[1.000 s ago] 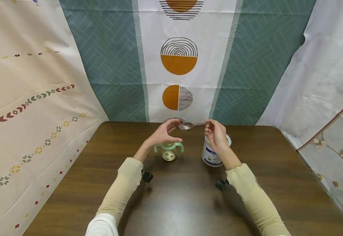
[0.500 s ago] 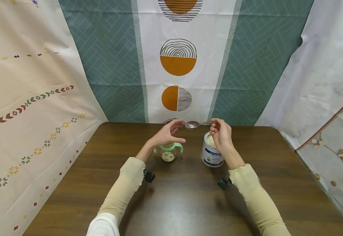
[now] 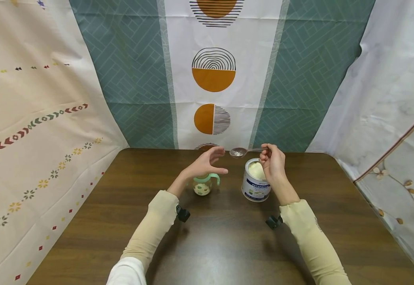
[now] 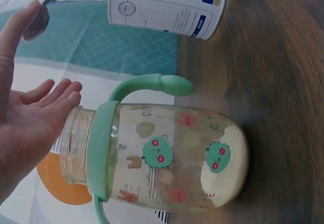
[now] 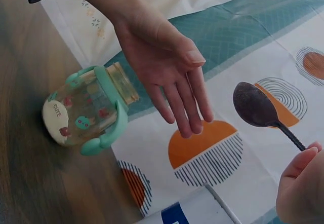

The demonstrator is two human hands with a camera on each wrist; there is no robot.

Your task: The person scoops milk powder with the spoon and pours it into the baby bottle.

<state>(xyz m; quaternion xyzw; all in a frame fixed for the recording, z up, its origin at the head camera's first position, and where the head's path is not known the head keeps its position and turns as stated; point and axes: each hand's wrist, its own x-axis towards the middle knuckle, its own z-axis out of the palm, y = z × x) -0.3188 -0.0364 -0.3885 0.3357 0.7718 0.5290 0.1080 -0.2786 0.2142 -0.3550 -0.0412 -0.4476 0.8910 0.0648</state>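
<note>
My right hand (image 3: 273, 163) pinches a spoon (image 3: 238, 152) by the end of its handle, its bowl pointing left with pale residue in it. The spoon hangs in the air above and left of an open powder can (image 3: 256, 189), which is full of cream-coloured powder. My left hand (image 3: 205, 163) is held with fingers relaxed and apart, over the lidless neck of a clear baby bottle (image 4: 167, 153). Green handles flank the bottle, and pale powder lies at its bottom. In the right wrist view the left palm (image 5: 162, 67) holds nothing.
Both bottle and can stand on a brown wooden table (image 3: 224, 241) near its back edge. A patterned cloth (image 3: 214, 71) hangs behind it, with a cream cloth (image 3: 43, 158) to the left and a floral one (image 3: 399, 158) to the right.
My right hand has moved right with the spoon, showing more of the powder in the can. My left hand has drifted slightly right, its fingers still apart.
</note>
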